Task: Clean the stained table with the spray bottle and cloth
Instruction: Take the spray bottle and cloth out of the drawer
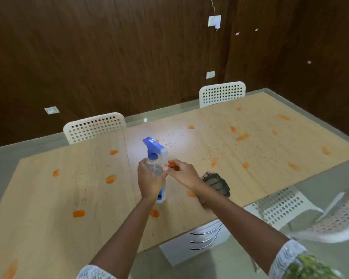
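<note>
A clear spray bottle (157,158) with a blue trigger head is held above the table, nozzle pointing away from me. My left hand (149,179) grips its body from the left. My right hand (182,174) is beside the bottle on the right, its fingertips curled and touching the bottle near the neck. A dark folded cloth (217,183) lies on the table just right of my right wrist. The light wooden table top (48,198) carries several orange smears and fine orange speckles, such as one stain (110,178) to the left.
Two white perforated chairs stand at the far edge, one at the left (94,127) and one at the right (222,93). Another white chair (280,206) is at the near right. A white drawer unit (199,238) shows under the glass. A dark wood wall is behind.
</note>
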